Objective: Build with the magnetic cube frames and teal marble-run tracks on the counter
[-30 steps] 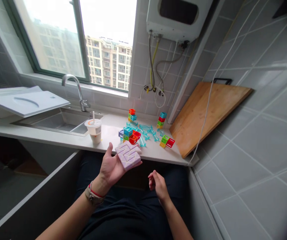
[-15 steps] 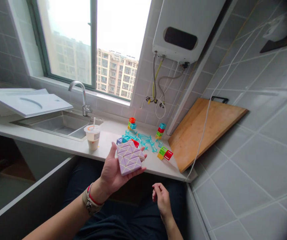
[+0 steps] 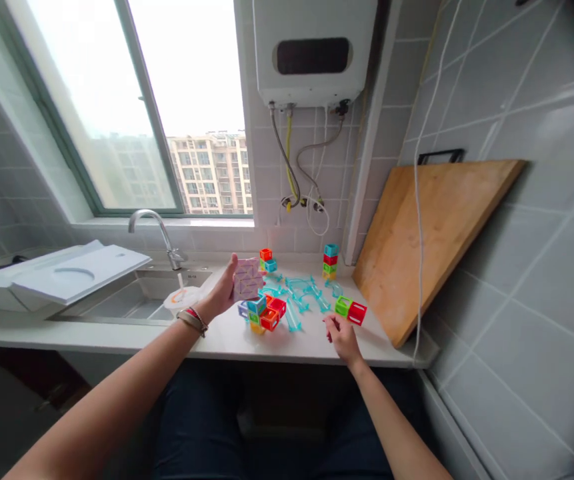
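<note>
My left hand (image 3: 223, 288) reaches out over the counter, closed on a flat, square snake puzzle (image 3: 247, 280) with purple triangular segments and pale lines. Below the puzzle is a cluster of see-through cube blocks (image 3: 269, 315) in red, blue, green and yellow. My right hand (image 3: 345, 341) is curled at the near side of a green cube block (image 3: 343, 306) joined to a red cube block (image 3: 357, 313). Its fingers are bent together with nothing visible in them; whether they touch the green block I cannot tell.
Clear teal track pieces (image 3: 301, 293) lie mid-counter. Behind stand a block tower (image 3: 331, 261) and a smaller stack (image 3: 267, 260). A lidded drink cup (image 3: 181, 300) stands by the sink (image 3: 137, 297), with a white box (image 3: 81, 270) left. A wooden board (image 3: 431, 247) leans right.
My left hand has moved forward over the counter with the snake puzzle. My right hand has risen from above my lap to the green and red blocks. The view has shifted and tilted.
</note>
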The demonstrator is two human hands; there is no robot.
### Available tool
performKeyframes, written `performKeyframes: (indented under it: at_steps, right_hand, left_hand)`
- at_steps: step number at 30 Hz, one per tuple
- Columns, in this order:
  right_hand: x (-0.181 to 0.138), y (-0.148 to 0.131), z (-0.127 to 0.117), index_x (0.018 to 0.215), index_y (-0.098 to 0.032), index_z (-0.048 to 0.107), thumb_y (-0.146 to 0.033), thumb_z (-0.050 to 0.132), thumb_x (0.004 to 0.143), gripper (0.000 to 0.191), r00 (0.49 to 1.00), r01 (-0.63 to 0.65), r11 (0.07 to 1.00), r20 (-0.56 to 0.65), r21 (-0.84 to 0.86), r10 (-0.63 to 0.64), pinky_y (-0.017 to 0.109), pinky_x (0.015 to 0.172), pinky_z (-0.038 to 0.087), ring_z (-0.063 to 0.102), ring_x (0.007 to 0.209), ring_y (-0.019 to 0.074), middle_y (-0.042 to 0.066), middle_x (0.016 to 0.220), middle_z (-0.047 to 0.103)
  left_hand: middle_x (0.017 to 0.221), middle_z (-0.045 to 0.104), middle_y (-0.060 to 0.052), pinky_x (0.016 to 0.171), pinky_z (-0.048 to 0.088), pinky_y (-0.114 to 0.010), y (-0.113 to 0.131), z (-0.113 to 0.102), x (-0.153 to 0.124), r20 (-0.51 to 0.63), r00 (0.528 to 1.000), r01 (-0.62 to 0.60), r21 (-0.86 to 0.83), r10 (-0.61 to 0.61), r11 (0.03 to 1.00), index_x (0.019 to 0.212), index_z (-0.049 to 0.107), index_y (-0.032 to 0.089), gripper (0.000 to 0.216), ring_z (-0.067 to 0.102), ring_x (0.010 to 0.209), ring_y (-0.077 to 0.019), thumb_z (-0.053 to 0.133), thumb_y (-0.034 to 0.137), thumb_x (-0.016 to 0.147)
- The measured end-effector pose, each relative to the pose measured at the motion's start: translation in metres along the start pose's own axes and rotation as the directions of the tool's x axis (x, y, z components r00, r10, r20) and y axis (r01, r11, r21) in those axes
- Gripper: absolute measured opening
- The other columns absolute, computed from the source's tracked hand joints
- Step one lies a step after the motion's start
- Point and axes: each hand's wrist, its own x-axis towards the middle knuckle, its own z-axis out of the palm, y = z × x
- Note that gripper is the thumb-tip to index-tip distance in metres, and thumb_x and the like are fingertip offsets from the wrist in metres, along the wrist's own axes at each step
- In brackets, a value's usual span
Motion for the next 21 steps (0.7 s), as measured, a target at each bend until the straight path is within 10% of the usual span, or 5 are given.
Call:
performKeyframes:
  at_steps: [12, 21]
  right_hand:
    - [0.013, 0.039, 0.018, 0.081, -0.02, 0.068, -0.064, 0.059, 0.091, 0.046, 0.993, -0.087, 0.995, 0.081, 0.05, 0.083, 0.03, 0.057, 0.043, 0.055, 0.058, 0.0191, 0.0, 0.063, 0.059]
    - [0.001, 0.026, 0.023, 0.077, -0.023, 0.063, -0.048, 0.052, 0.1, 0.036, 0.982, 0.004, 0.988, 0.186, -0.155, 0.025, 0.031, 0.061, 0.04, 0.055, 0.062, 0.0206, 0.001, 0.065, 0.058]
  left_hand:
    - [0.118, 0.073, -0.014, 0.083, 0.063, -0.044, 0.002, -0.062, 0.162, -0.243, 0.969, 0.011, 0.223, 0.044, 0.975, 0.125, 0.066, 0.016, 0.039, 0.073, 0.103, -0.0285, 0.066, 0.041, 0.096]
    - [0.131, 0.065, -0.011, 0.091, 0.059, -0.047, -0.024, -0.109, 0.23, -0.61, 0.779, 0.119, 0.371, 0.145, 0.921, 0.132, 0.061, 0.017, 0.038, 0.067, 0.11, -0.0256, 0.066, 0.036, 0.099]
